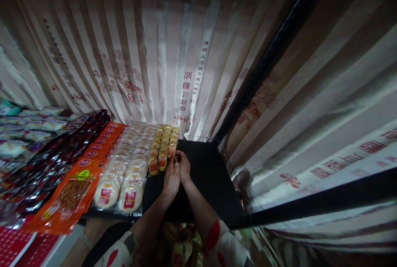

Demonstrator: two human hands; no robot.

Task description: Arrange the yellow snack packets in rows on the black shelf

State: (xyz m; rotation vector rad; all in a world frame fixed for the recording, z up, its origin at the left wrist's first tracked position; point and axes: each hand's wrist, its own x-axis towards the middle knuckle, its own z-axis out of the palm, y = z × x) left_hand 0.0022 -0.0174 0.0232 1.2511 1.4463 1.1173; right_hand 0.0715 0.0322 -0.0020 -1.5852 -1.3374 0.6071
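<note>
My left hand and my right hand meet at the near end of the rightmost row of yellow packets, which have red labels. The fingers of both hands are curled close together, with the fingertips at the end packet of that row. What lies between them is too dark and small to make out. Left of the yellow packets lie two rows of round, pale packaged cakes in clear wrap with red labels. All of these rest on a black tabletop.
Orange snack packs, dark red shiny packs and white packs lie farther left. Pale printed curtains hang behind. A dark pole slants at the right. More yellow packets are below the table edge.
</note>
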